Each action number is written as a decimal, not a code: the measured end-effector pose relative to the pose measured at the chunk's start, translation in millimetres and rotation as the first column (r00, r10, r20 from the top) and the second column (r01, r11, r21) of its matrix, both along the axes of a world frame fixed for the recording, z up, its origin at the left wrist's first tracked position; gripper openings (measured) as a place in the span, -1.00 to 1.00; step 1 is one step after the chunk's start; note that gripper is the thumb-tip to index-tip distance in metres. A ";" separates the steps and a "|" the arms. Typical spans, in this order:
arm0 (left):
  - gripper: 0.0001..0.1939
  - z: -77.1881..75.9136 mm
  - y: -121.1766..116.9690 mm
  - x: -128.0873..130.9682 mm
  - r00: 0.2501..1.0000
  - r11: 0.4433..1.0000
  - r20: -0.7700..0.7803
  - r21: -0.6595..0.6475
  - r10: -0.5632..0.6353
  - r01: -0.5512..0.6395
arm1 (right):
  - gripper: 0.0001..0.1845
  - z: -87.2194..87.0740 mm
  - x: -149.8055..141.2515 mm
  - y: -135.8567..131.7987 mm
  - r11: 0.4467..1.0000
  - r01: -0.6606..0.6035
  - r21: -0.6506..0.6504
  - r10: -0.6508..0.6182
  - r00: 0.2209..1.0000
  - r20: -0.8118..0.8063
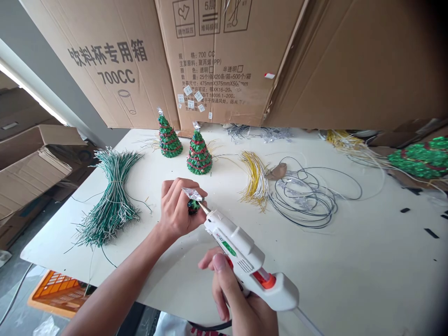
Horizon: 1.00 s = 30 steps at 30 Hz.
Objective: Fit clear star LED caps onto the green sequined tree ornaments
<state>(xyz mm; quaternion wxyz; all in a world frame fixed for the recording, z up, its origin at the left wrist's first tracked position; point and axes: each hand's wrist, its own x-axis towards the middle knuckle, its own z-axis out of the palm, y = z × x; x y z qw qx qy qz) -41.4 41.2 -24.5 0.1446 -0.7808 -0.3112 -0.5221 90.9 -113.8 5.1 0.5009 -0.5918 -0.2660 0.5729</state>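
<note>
- Right hand (241,298) wrapped round the white glue gun (240,245).
- Left hand (178,209) curled closed around a green ornament (192,207) and silver piece (191,193), at the glue gun's tip.
- Two tinsel trees (199,156) beyond the glue gun.

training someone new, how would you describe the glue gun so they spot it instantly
Start with the white table. At its near side, the right hand holds the glue gun, its nozzle beside the left hand. Unlike the green trees beyond, it is white with an orange-red part.
</note>
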 end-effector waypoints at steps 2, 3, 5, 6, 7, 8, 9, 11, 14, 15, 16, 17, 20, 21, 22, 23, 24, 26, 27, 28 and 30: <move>-0.88 1.6 -0.3 -0.3 1.000 1.000 0.003 0.005 -0.007 0.007 | -0.40 -2.4 -0.3 -1.8 1.000 -0.004 0.019 0.005 1.000 -0.013; -0.89 2.3 -0.4 -0.3 1.000 1.000 0.002 0.005 -0.014 0.014 | -0.37 -3.7 -0.4 -2.7 1.000 -0.009 0.022 0.009 1.000 -0.022; -0.91 3.1 -0.5 -0.3 0.999 0.999 -0.002 -0.001 -0.035 0.035 | -0.33 -5.1 -1.1 -3.9 1.000 -0.008 0.012 0.009 0.999 -0.037; -0.92 3.1 -0.4 -0.2 0.999 0.999 -0.004 -0.007 -0.049 0.048 | -0.33 -5.1 -1.8 -4.1 1.000 0.000 0.006 0.000 0.999 -0.042; -0.92 2.7 -0.2 -0.2 0.998 0.998 -0.006 -0.014 -0.064 0.064 | -0.37 -4.6 -2.8 -4.0 1.000 0.012 0.003 -0.012 0.999 -0.043; -0.92 2.1 0.0 -0.2 0.997 0.997 -0.007 -0.020 -0.081 0.080 | -0.41 -3.7 -4.1 -3.7 1.000 0.025 0.004 -0.025 0.999 -0.040; -0.91 1.4 0.4 -0.4 0.995 0.995 -0.005 -0.028 -0.097 0.097 | -0.44 -2.6 -5.3 -3.2 0.999 0.035 0.010 -0.034 0.999 -0.038; -0.87 -0.5 1.2 -0.9 0.991 0.990 0.003 -0.057 -0.131 0.131 | -0.47 -0.6 -7.3 -2.0 0.999 0.046 0.023 -0.045 0.998 -0.043; -0.85 -2.9 2.6 -2.7 0.985 0.978 0.001 -0.123 -0.170 0.169 | -0.47 1.2 -7.2 0.1 0.999 0.047 0.027 -0.045 0.996 -0.075; -0.84 -3.3 3.1 -3.5 0.984 0.975 -0.009 -0.142 -0.177 0.173 | -0.48 1.5 -6.2 1.1 0.999 0.038 0.027 -0.036 0.995 -0.090; -0.84 -3.6 3.6 -4.3 0.984 0.973 -0.024 -0.155 -0.179 0.173 | -0.47 1.8 -4.8 2.2 0.999 0.025 0.027 -0.022 0.994 -0.107; -0.84 -3.6 4.0 -5.2 0.983 0.972 -0.039 -0.165 -0.178 0.170 | -0.47 2.0 -3.3 3.4 1.000 0.007 0.026 -0.004 0.992 -0.127; -0.86 -3.4 4.8 -7.7 0.983 0.972 -0.079 -0.178 -0.167 0.151 | -0.42 2.0 1.1 7.0 0.999 -0.039 0.025 0.043 0.980 -0.196; -0.87 -3.2 4.9 -8.3 0.983 0.974 -0.091 -0.175 -0.160 0.143 | -0.41 1.7 2.0 7.8 0.999 -0.046 0.030 0.051 0.975 -0.218; -0.88 -3.1 4.9 -8.8 0.983 0.976 -0.103 -0.170 -0.153 0.134 | -0.40 1.2 2.5 8.3 0.998 -0.049 0.034 0.055 0.970 -0.237; -0.89 -3.0 4.8 -9.1 0.983 0.978 -0.114 -0.165 -0.145 0.126 | -0.39 0.5 2.7 8.6 0.998 -0.048 0.036 0.055 0.966 -0.253; -0.89 -3.0 4.7 -9.3 0.982 0.980 -0.126 -0.160 -0.139 0.118 | -0.38 -0.4 2.7 8.6 0.998 -0.044 0.036 0.052 0.962 -0.266; -0.89 -2.9 4.4 -9.5 0.981 0.983 -0.146 -0.152 -0.126 0.104 | -0.38 -2.3 2.3 8.4 0.999 -0.034 0.030 0.041 0.957 -0.288; -0.89 -2.9 4.2 -9.6 0.981 0.984 -0.155 -0.148 -0.119 0.096 | -0.38 -3.2 2.1 8.3 0.999 -0.027 0.029 0.034 0.954 -0.298; -0.88 -2.9 4.1 -9.8 0.980 0.986 -0.162 -0.142 -0.112 0.089 | -0.39 -3.8 2.0 8.5 0.999 -0.015 0.029 0.023 0.950 -0.310; -0.87 -3.1 3.9 -10.3 0.980 0.989 -0.174 -0.127 -0.099 0.077 | -0.42 -4.3 2.1 9.5 1.000 0.014 0.013 -0.008 0.938 -0.347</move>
